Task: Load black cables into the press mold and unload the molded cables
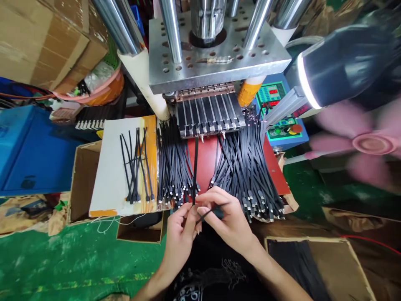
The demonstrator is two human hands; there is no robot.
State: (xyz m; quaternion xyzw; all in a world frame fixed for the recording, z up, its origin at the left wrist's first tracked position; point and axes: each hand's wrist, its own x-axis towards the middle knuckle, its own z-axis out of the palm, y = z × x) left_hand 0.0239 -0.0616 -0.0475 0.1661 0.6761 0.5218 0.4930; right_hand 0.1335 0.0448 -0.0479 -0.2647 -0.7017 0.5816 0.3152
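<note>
A flat black cable [195,167] runs from below the metal mould [211,115] down toward my body. My left hand [181,229] pinches its lower part between thumb and fingers. My right hand [230,219] is closed beside it, with a thin black strip between thumb and fingers. That strip looks like the cable's lower end, though the fingers partly cover the join. Left of the hands lies a pile of black cables with metal plugs [173,163]. Another, larger cable pile [247,167] lies to the right.
The press's steel plate [219,73] hangs above the mould. A white board [109,167] carries several cables [136,167]. At right are a control box [277,129], a lamp [338,62] and a spinning pink fan [372,144]. Cardboard boxes [341,263] stand lower down.
</note>
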